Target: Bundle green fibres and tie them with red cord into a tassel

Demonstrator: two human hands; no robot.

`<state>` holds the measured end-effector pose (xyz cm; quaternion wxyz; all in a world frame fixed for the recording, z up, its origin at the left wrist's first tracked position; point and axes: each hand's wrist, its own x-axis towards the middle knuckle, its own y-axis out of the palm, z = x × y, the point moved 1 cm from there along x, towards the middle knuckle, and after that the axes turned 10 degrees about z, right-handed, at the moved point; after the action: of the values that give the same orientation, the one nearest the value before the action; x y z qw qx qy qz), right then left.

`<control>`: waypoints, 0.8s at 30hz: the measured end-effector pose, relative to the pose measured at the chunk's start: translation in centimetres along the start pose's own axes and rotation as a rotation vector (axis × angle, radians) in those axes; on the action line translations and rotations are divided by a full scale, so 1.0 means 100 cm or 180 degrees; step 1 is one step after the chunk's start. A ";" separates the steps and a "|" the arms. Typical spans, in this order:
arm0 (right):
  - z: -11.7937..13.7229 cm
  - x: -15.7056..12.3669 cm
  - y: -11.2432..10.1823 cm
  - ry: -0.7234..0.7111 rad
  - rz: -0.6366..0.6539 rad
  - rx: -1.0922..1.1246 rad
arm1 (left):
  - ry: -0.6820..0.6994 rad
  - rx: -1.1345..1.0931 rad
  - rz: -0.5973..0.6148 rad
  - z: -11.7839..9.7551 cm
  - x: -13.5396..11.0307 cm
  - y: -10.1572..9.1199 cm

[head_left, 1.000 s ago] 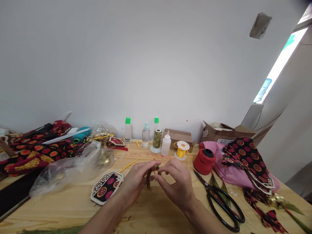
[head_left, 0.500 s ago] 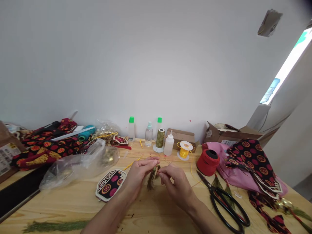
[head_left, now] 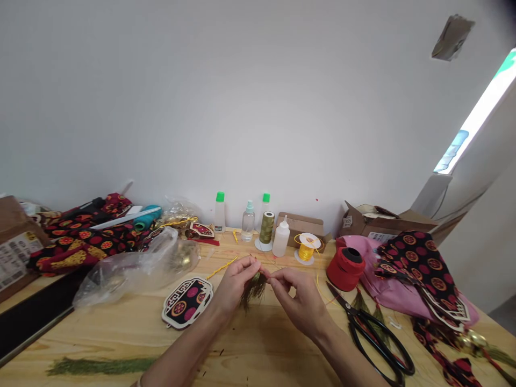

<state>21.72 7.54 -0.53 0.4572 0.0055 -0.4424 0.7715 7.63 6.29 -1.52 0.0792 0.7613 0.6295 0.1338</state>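
Left hand (head_left: 237, 280) and right hand (head_left: 300, 302) have drawn slightly apart. The left pinches a green tassel (head_left: 253, 291) by its top over the bench (head_left: 245, 349); the right's thumb and forefinger meet beside it, any hold too small to tell.

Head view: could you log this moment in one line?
left hand: holding olive-green thread tassel | right hand: pinching beside it | nearby: black-handled metal scissors, red thread cone

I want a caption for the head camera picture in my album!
Left hand holding a green tassel, right hand pinched close beside it, scissors nearby.
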 end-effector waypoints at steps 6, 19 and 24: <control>0.001 0.000 0.001 0.0165 0.0066 0.0159 | -0.0193 0.0059 -0.0038 0.004 0.002 0.005; -0.004 0.006 0.004 0.0763 -0.0031 0.1507 | -0.0512 0.0091 0.0150 0.010 0.002 0.012; -0.008 0.005 0.001 0.0897 0.0015 0.1513 | -0.0537 0.0000 0.0266 0.012 0.002 0.011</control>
<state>21.68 8.39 -0.90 0.4984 0.0043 -0.1809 0.8479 9.09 6.37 -2.35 0.1262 0.7955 0.5883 0.0724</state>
